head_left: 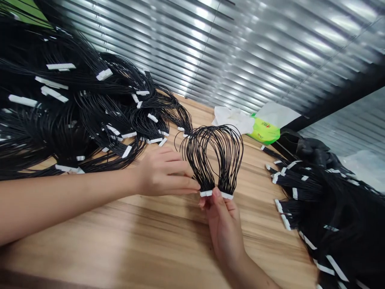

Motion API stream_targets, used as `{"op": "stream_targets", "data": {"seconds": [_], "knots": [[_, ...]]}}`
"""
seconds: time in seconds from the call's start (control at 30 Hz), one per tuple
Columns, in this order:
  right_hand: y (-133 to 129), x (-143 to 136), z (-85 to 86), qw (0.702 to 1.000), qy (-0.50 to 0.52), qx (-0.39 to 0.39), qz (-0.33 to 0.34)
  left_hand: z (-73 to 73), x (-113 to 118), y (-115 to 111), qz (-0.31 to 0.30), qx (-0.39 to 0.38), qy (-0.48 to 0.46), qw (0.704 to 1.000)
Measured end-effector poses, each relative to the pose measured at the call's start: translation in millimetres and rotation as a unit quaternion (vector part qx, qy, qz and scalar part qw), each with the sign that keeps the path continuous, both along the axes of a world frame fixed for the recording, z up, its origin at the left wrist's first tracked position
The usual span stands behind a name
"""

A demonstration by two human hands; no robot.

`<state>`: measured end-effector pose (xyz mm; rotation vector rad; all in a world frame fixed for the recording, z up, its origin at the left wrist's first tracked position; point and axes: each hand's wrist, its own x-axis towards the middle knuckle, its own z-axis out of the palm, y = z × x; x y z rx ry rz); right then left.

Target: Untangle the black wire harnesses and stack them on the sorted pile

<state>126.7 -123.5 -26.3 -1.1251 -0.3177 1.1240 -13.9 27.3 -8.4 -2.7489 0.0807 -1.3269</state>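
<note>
A looped black wire harness (pixel 230 160) stands up over the wooden table, its two white connectors brought side by side at the bottom. My right hand (pixel 224 224) grips it from below, with the thumb across the gap between the connectors. At the harness's left side is my left hand (pixel 168 172), back of the hand toward me. Its fingers are bent together, and their tips close at the wires beside the left white connector (pixel 206 193); the left thumb is hidden.
A large heap of black wire harnesses (pixel 90 116) with white connectors covers the table's left. Another pile of harnesses (pixel 339 212) lies at the right. A green tissue pack (pixel 264 130) with white tissue sits at the back, before a corrugated metallic wall (pixel 195 48).
</note>
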Motion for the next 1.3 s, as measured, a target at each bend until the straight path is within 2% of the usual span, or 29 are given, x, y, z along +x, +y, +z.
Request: {"op": "stream_targets", "data": {"seconds": [0.17,0.33,0.57,0.8,1.03,1.17,1.3], "knots": [[1.7,0.5,1.1,1.000,-0.008,-0.008,-0.004,1.3,0.5,-2.2,0.006,0.028,-0.001,1.000],[3.2,1.0,3.4,1.000,-0.004,-0.008,-0.006,0.3,0.7,-0.8,0.030,-0.014,-0.014,0.999],[4.6,0.8,3.6,1.000,0.007,-0.004,-0.007,3.2,1.5,-0.6,0.042,-0.017,-0.001,0.999],[3.7,0.5,3.2,1.000,0.007,0.002,-0.005,-0.1,2.3,-2.5,0.038,-0.049,0.009,0.998],[3.0,1.9,1.5,1.000,-0.005,0.017,-0.006,3.0,2.9,-2.5,0.073,-0.063,0.044,0.994],[3.4,1.7,1.1,1.000,-0.002,0.013,-0.012,1.4,5.0,-1.0,0.032,-0.113,0.052,0.992],[3.7,1.5,3.1,0.999,0.018,0.011,-0.025,-3.8,5.0,-1.0,-0.066,-0.210,0.091,0.971]]}}
